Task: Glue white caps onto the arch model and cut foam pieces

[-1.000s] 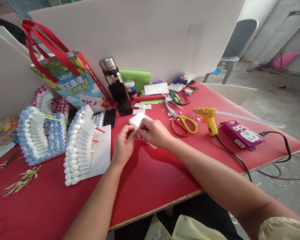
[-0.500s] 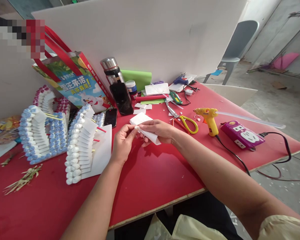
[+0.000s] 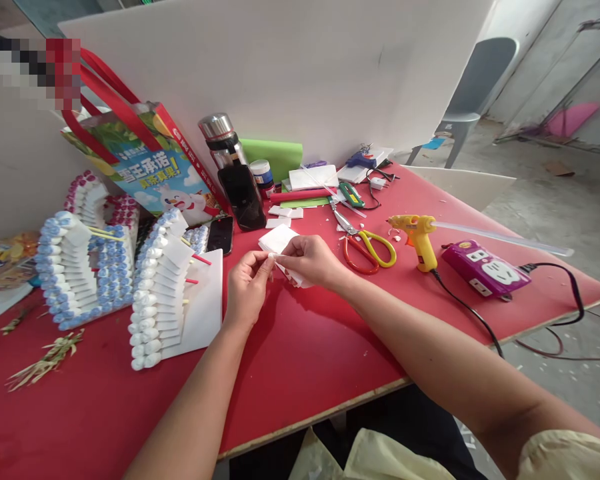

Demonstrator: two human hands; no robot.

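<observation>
Both hands meet over the middle of the red table (image 3: 300, 360). My left hand (image 3: 247, 291) is closed in a pinch on the near end of a small white paper piece (image 3: 279, 261). My right hand (image 3: 311, 261) curls its fingers round the same white paper, rolling or folding it. A flat stack of white paper squares (image 3: 278, 238) lies just behind the hands. To the left stands a white model of rolled paper tubes (image 3: 163, 293) on a white card, with a blue-tipped one (image 3: 75, 270) further left.
Scissors with red and yellow handles (image 3: 367, 249), a yellow glue gun (image 3: 417, 239) and a purple power strip (image 3: 483, 268) lie to the right. A black phone (image 3: 221, 234), a flask (image 3: 233, 173), a printed bag (image 3: 145, 163) and paper scraps stand at the back by a white board.
My right hand has drawn back over the white paper, covering more of it; half a second ago the paper's end stuck out below the fingers. The left hand has barely moved.
</observation>
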